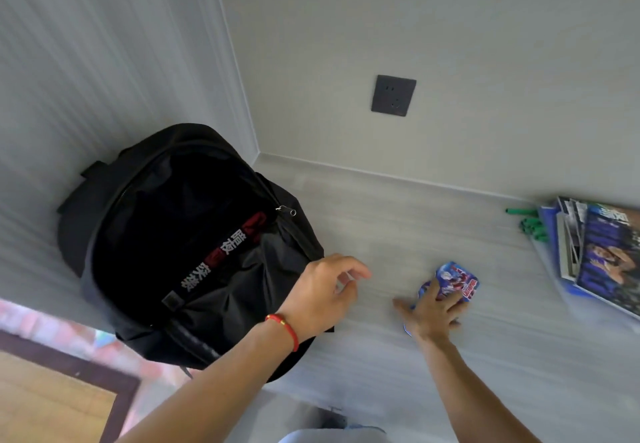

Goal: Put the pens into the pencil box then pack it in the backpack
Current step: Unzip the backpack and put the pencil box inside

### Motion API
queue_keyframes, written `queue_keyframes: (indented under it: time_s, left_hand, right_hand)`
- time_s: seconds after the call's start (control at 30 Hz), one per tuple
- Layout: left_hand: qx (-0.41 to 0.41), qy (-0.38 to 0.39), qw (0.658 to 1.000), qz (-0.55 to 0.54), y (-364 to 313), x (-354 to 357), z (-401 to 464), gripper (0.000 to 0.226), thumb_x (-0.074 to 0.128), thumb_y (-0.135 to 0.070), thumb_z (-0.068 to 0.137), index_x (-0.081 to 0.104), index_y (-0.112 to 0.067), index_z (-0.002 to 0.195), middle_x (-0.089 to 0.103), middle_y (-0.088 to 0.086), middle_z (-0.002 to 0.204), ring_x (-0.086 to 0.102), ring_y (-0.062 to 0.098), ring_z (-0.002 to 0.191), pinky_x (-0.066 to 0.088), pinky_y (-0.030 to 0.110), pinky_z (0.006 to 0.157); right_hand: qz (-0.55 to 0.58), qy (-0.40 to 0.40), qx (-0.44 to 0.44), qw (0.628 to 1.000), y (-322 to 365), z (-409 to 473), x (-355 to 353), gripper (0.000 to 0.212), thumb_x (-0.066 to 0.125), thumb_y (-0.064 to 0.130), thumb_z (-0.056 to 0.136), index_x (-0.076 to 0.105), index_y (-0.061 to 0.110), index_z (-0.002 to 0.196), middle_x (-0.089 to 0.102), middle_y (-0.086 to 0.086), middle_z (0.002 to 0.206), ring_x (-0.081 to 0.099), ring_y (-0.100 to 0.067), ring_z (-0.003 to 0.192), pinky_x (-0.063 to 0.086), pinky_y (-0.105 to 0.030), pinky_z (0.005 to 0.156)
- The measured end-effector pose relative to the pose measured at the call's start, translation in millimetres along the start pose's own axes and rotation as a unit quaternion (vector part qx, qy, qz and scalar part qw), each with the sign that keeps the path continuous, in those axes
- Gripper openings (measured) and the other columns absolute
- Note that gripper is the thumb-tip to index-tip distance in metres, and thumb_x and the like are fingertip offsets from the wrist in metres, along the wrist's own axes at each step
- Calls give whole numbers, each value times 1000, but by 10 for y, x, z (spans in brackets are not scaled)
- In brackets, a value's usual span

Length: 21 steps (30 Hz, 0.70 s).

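A black backpack (180, 234) stands unzipped in the corner of the pale desk, its dark inside showing. My left hand (322, 295), with a red cord on the wrist, hovers at the bag's right edge, fingers loosely curled and holding nothing. The pencil box (457, 278), blue with a cartoon print, lies flat on the desk to the right. My right hand (433, 314) lies on top of its near half with the fingers spread over the lid. Several green pens (530, 226) lie at the far right beside the books.
A stack of books and magazines (602, 255) sits at the desk's right edge. A dark wall socket (393, 95) is on the back wall. The desk (381, 228) meets walls at the back and left. A wooden frame (69, 366) shows at lower left.
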<state>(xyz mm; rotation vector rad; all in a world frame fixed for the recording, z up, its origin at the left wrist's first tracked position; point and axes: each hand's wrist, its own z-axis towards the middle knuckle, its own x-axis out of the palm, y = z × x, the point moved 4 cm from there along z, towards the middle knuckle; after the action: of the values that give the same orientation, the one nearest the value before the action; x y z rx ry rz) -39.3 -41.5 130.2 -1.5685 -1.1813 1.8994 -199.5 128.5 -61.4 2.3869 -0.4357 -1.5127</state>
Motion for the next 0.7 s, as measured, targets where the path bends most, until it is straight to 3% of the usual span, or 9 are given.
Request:
queue_keyframes:
  time_s: [0.1,0.2,0.27,0.37,0.47,0.57,0.63,0.7]
  left_hand:
    - [-7,-14,1000,9,65,2,36,34,55,3,86,70,-22,105,67,-7,101,63,10,90,55,29,80]
    - [-27,-29,999,4,180,-6,37,33,55,2,86,71,-22,104,69,-9,100,64,8,90,54,23,80]
    - [-52,-36,998,-16,241,25,33,32,54,1,88,71,-22,102,70,-10,99,65,6,92,54,20,81]
    - [-63,-43,996,-40,271,116,41,31,54,2,89,72,-22,99,72,-9,95,66,2,91,52,13,79]
    - [-64,-43,996,-45,242,191,48,31,55,1,89,73,-23,98,72,-11,93,65,-1,90,48,8,77]
    - [-71,-41,995,-56,238,184,35,30,56,0,89,72,-24,98,72,-12,92,65,-2,90,48,7,77]
    - [-87,-46,993,-68,253,130,22,28,57,-1,89,72,-24,94,71,-12,90,66,0,87,53,13,78]
    - [-118,-66,986,-102,278,61,4,24,58,-1,89,70,-23,92,71,-8,88,68,8,85,60,27,78]
  right_hand:
    - [-32,-35,23,999,-3,93,84,98,76,28,74,19,23,153,-9,-34,161,-3,-55,148,24,-63,114]
    - [-13,-40,47,998,-48,118,84,98,74,24,73,17,28,153,-8,-35,158,21,-60,136,30,-59,110]
    - [1,-53,24,998,-46,66,51,98,74,24,71,20,28,152,-1,-32,158,36,-55,125,33,-55,106]
    - [72,-43,-34,996,-10,-85,23,96,74,24,72,23,27,153,19,-24,154,45,-51,121,36,-53,109]
    - [246,46,-83,964,95,-278,-22,92,73,15,70,30,32,149,51,1,125,64,-26,100,55,-43,89]
    - [346,177,-107,915,249,-487,-118,85,69,6,71,37,39,143,69,21,105,71,-3,78,55,-20,64]
    - [382,237,-132,884,408,-625,-263,83,64,8,70,42,44,141,70,18,117,72,-2,89,57,-19,64]
    - [439,294,-153,835,563,-752,-428,81,58,8,68,48,42,140,67,-3,131,70,-20,106,59,-29,73]
